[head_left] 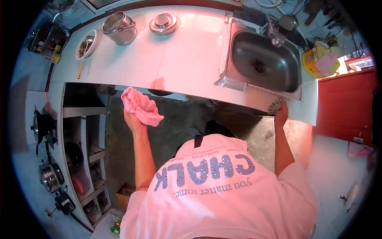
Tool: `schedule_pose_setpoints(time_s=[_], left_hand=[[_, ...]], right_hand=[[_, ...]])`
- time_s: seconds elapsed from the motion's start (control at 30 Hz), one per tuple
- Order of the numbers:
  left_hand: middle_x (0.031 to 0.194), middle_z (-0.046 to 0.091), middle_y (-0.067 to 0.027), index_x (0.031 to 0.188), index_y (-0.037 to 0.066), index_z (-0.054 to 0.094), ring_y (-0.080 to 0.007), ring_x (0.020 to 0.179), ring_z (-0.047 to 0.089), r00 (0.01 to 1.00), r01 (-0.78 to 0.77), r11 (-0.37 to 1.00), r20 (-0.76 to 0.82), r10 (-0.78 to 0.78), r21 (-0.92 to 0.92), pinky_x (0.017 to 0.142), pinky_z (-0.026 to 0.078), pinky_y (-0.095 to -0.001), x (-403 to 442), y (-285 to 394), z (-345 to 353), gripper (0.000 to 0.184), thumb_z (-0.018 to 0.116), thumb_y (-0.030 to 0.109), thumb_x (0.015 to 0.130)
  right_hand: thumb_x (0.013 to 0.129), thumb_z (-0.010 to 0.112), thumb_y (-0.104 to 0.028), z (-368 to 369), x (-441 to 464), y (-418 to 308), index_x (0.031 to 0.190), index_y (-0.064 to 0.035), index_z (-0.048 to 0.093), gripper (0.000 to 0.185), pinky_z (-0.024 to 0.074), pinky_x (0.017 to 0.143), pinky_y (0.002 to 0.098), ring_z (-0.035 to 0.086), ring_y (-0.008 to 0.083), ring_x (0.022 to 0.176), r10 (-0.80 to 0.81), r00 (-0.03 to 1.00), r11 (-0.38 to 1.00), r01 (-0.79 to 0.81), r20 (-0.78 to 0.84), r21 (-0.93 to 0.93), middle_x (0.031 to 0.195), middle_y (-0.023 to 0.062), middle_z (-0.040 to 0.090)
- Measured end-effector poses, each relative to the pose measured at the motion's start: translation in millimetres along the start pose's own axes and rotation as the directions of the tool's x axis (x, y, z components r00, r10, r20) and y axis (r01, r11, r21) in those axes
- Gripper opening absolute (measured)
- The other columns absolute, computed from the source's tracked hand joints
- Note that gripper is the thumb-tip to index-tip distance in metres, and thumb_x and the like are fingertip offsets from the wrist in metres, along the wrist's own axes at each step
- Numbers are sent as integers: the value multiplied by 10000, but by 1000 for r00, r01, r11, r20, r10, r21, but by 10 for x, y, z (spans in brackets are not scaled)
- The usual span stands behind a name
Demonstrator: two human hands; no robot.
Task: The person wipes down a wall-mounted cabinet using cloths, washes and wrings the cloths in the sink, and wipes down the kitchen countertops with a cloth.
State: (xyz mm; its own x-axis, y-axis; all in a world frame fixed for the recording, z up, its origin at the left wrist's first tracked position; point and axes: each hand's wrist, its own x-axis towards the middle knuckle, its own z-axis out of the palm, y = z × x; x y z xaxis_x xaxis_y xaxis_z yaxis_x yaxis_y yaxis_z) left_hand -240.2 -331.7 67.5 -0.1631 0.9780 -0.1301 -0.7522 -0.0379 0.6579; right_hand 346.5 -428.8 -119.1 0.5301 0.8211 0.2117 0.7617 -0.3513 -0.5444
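My left hand (134, 120) is closed around a bunched pink cloth (140, 106), held up just in front of the counter's front edge. At the counter edge below the sink, my right hand (281, 114) is closed at a small greyish striped thing (275, 106) pressed against the edge. Its kind is hard to make out, and my fingers are partly hidden. The white counter (191, 51) runs across the view, and the steel sink (264, 63) with its tap (275, 38) is set in on the right.
On the counter stand a steel pot (119, 28), a lidded steel container (163, 24) and a white bowl with a spoon (85, 46). A yellow container (318, 63) is right of the sink. Shelves (93, 159) stand at left, a red cabinet door (346, 105) at right.
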Motion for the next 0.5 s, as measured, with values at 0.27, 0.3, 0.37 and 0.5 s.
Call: schedule_pose_setpoints(time_s=[0.27, 0.3, 0.37, 0.5], left_hand=[[661, 355, 28, 1042, 203, 511, -118, 508, 292, 999, 6, 996, 52, -2, -85, 457, 233, -259, 123, -12, 146, 125, 485, 286, 953], [660, 355, 31, 1040, 204, 511, -117, 509, 294, 999, 1, 997, 43, 2, -74, 456, 234, -259, 188, -42, 189, 124, 484, 288, 953], [640, 343, 45, 1008, 200, 514, -118, 504, 295, 998, -32, 999, -48, 30, -43, 451, 235, -261, 316, -138, 303, 131, 496, 315, 948], [645, 350, 47, 1026, 217, 510, -117, 505, 321, 997, -38, 999, -62, 36, -36, 447, 252, -261, 521, -200, 152, 165, 501, 362, 947]], right_hand=[[870, 493, -97, 1444, 343, -2379, 1336, -10, 429, 479, 295, 1086, 395, 367, 302, 1312, -142, 915, 914, -25, 378, 404, 1398, 178, 409], [850, 510, -98, 1691, 334, -2503, 1369, -15, 388, 539, 272, 1103, 427, 334, 327, 1332, -469, 857, 883, 463, 211, 80, 1446, 183, 347], [857, 490, -91, 1972, 620, -2794, 1361, -15, 401, 518, 246, 1116, 442, 326, 338, 1335, -408, 898, 913, 405, 165, 52, 1447, 177, 350], [874, 460, -73, 2257, 1117, -2906, 1318, -16, 447, 448, 252, 1108, 441, 346, 328, 1321, -474, 878, 880, 474, 72, 19, 1398, 163, 411]])
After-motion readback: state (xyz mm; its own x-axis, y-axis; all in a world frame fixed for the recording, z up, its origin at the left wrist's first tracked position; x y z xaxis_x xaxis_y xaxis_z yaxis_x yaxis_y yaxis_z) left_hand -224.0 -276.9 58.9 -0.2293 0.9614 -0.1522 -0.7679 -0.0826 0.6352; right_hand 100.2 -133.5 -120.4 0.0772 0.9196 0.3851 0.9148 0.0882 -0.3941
